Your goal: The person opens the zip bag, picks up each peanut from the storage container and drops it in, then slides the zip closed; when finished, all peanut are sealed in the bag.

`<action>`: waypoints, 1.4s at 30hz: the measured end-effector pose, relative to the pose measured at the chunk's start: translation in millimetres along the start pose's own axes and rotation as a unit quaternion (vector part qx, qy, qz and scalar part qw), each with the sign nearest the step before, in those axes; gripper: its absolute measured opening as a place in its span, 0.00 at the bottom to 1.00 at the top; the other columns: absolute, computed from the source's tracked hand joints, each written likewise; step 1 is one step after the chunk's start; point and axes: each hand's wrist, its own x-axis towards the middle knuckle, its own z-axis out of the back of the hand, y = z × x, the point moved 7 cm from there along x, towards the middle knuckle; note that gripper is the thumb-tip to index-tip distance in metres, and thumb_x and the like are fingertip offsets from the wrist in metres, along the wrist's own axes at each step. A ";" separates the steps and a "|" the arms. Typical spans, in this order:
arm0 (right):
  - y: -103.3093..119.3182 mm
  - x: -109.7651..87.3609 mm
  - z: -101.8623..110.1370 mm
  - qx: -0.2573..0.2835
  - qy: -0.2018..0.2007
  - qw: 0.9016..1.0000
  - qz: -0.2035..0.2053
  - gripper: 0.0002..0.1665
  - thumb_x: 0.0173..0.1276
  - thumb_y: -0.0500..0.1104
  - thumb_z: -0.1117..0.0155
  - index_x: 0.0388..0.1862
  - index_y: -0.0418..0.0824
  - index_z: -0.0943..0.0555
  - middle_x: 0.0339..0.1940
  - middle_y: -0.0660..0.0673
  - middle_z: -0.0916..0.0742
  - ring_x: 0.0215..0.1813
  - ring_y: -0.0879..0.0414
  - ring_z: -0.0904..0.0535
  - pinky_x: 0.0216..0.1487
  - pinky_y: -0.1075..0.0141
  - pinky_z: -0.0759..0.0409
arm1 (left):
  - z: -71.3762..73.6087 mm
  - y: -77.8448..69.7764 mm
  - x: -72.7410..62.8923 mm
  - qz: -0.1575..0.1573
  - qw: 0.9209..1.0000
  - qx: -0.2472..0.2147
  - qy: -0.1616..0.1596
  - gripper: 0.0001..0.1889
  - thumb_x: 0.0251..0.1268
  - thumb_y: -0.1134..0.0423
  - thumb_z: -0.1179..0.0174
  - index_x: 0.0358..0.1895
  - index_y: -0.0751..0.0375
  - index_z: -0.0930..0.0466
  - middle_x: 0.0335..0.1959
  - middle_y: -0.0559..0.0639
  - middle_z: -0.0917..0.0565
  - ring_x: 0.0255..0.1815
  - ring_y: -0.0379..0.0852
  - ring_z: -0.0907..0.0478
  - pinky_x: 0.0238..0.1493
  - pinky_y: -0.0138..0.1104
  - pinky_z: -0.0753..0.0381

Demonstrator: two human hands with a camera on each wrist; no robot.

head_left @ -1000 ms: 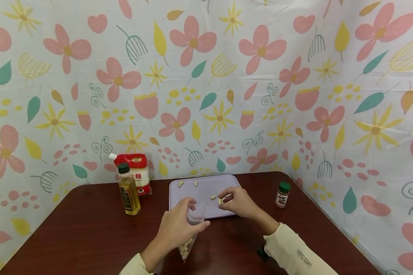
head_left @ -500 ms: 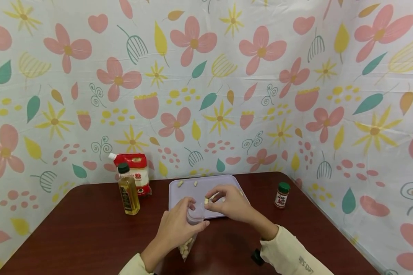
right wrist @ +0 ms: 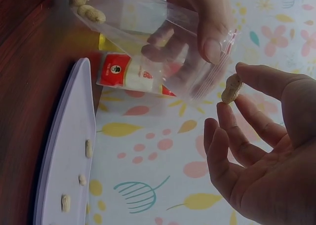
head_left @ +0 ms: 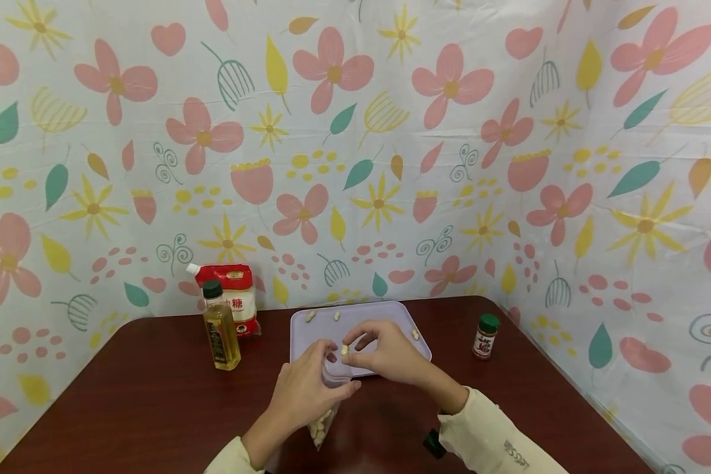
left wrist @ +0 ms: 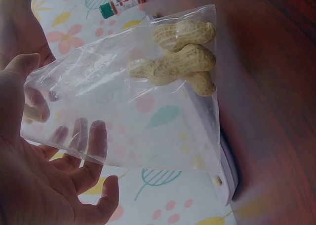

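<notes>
My left hand [head_left: 301,387] holds the bag [left wrist: 143,106] near its opening; my right hand [head_left: 388,352] pinches one peanut [right wrist: 231,89] close to it. Several nuts [left wrist: 185,64] are already inside; loose peanuts [head_left: 336,316] lie on the tray [head_left: 358,313], so the work seems unfinished.

Oil bottle [head_left: 222,336], upright, dark-capped, on table [head_left: 124,395], left side; red-and-white sugar pouch [head_left: 240,289] just behind it, partly hidden. Green-lidded jar [head_left: 485,337] upright, right side, well apart from both. Floral cloth [head_left: 355,158] behind table.
</notes>
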 end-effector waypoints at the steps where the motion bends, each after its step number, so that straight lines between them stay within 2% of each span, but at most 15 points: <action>1: 0.5 0.3 -0.6 0.002 0.001 1.000 -0.001 0.13 0.61 0.44 0.25 0.42 0.41 0.13 0.42 0.50 0.12 0.42 0.52 0.16 0.42 0.59 0.18 | 0.3 0.0 -0.2 0.000 1.000 0.000 -0.001 0.34 0.52 0.32 0.34 0.54 0.52 0.26 0.44 0.39 0.20 0.35 0.37 0.22 0.38 0.43 0.26; 9: -0.3 -0.8 5.7 -0.010 -0.026 1.000 -0.003 0.13 0.61 0.44 0.25 0.44 0.44 0.14 0.46 0.46 0.13 0.43 0.46 0.16 0.37 0.63 0.18 | 0.9 0.0 0.1 0.002 1.000 -0.001 0.010 0.34 0.53 0.30 0.36 0.55 0.50 0.26 0.43 0.38 0.20 0.29 0.31 0.26 0.37 0.42 0.27; 13: -5.5 -1.9 7.4 -0.017 -0.024 1.000 -0.011 0.13 0.62 0.44 0.27 0.45 0.43 0.15 0.46 0.46 0.14 0.43 0.50 0.16 0.37 0.63 0.18 | 1.3 0.2 -0.6 0.005 1.000 -0.001 0.014 0.34 0.53 0.30 0.37 0.54 0.49 0.26 0.42 0.38 0.20 0.26 0.29 0.30 0.36 0.41 0.28; 19: -17.8 -2.1 12.6 -0.030 -0.038 0.999 -0.023 0.11 0.62 0.43 0.27 0.43 0.44 0.15 0.45 0.46 0.13 0.41 0.53 0.16 0.36 0.64 0.18 | 0.8 -0.5 -1.2 0.004 1.000 -0.001 0.012 0.34 0.53 0.30 0.37 0.55 0.50 0.25 0.43 0.38 0.20 0.28 0.30 0.28 0.37 0.43 0.28; 27: -44.5 -1.2 20.9 -0.013 -0.051 0.997 -0.064 0.09 0.62 0.43 0.27 0.40 0.42 0.15 0.45 0.42 0.14 0.40 0.50 0.16 0.37 0.61 0.18 | 0.4 -1.2 -1.2 0.006 1.000 -0.004 0.018 0.34 0.53 0.30 0.37 0.55 0.50 0.26 0.43 0.38 0.20 0.25 0.28 0.31 0.35 0.40 0.29; 35: -69.7 -1.2 26.4 -0.060 -0.073 0.992 -0.082 0.07 0.62 0.39 0.27 0.38 0.40 0.14 0.41 0.44 0.12 0.37 0.50 0.15 0.34 0.62 0.18 | -2.5 0.4 -2.4 0.004 1.000 -0.007 0.021 0.34 0.54 0.29 0.38 0.55 0.50 0.25 0.43 0.39 0.19 0.26 0.29 0.29 0.34 0.39 0.30; 38: -79.2 0.5 28.8 -0.065 -0.075 0.991 -0.091 0.06 0.62 0.38 0.28 0.38 0.40 0.15 0.41 0.42 0.12 0.37 0.49 0.15 0.35 0.61 0.17 | -1.5 0.0 -1.9 0.004 1.000 -0.005 0.019 0.34 0.54 0.29 0.38 0.55 0.50 0.25 0.43 0.38 0.20 0.26 0.29 0.30 0.34 0.39 0.30; 42: -99.1 3.6 30.3 -0.065 -0.067 0.989 -0.112 0.07 0.61 0.39 0.28 0.38 0.39 0.15 0.42 0.40 0.13 0.34 0.54 0.15 0.34 0.61 0.18 | -0.2 -1.1 -0.7 0.006 1.000 -0.005 0.019 0.34 0.54 0.30 0.37 0.55 0.49 0.26 0.43 0.36 0.20 0.25 0.28 0.31 0.34 0.37 0.30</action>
